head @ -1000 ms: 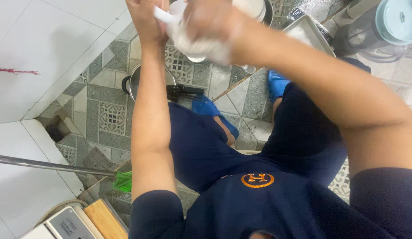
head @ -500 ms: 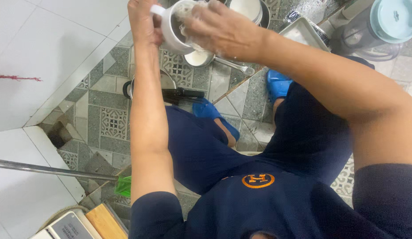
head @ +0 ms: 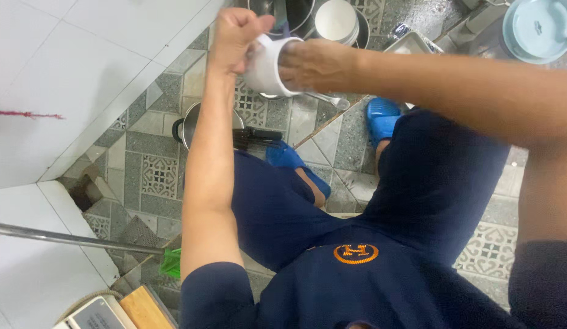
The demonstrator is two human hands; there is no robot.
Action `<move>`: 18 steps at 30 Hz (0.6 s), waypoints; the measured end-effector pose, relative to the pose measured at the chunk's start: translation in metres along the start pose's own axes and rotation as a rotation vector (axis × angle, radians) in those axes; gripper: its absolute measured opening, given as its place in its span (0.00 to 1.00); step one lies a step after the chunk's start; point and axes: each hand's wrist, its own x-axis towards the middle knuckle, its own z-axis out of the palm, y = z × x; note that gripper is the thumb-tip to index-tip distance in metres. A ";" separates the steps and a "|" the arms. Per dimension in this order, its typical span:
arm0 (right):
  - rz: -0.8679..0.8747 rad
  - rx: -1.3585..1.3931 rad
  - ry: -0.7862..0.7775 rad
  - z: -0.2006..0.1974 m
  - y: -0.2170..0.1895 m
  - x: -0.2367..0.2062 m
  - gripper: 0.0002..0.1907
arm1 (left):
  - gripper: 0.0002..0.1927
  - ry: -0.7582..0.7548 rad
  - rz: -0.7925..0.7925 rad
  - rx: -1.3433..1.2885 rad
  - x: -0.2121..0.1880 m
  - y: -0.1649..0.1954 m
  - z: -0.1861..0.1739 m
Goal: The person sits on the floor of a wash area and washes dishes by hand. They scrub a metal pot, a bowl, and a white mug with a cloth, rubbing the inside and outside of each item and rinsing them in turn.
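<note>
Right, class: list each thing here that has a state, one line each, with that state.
White ceramic mug: held tilted above the floor, left hand gripping its handle.
Right hand: fingers inside the mug's mouth.
Stack of white bowls: upright.
Pale blue round lid: lying flat.

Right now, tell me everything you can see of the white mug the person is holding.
The white mug looks like glossy ceramic, plain, with no pattern visible. It is tipped on its side, mouth turned toward the right hand, whose fingers reach into the opening. The left hand grips it at the handle side, so the handle is mostly hidden. It is held in the air above the patterned tile floor, over a metal pot and other dishes. Whether it is wet or soapy cannot be told.
</note>
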 end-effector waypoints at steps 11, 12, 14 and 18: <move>0.061 0.250 0.004 0.049 -0.007 0.020 0.12 | 0.27 -0.090 0.158 0.215 0.011 0.012 0.019; 0.134 0.372 0.037 0.050 -0.011 0.020 0.11 | 0.27 -0.035 0.166 0.237 0.010 0.018 0.018; 0.412 0.579 0.321 0.049 -0.021 0.025 0.15 | 0.26 0.075 0.193 0.287 0.004 0.030 0.017; 0.737 1.310 0.695 0.047 -0.025 0.041 0.16 | 0.27 0.249 0.433 0.377 -0.008 0.042 0.037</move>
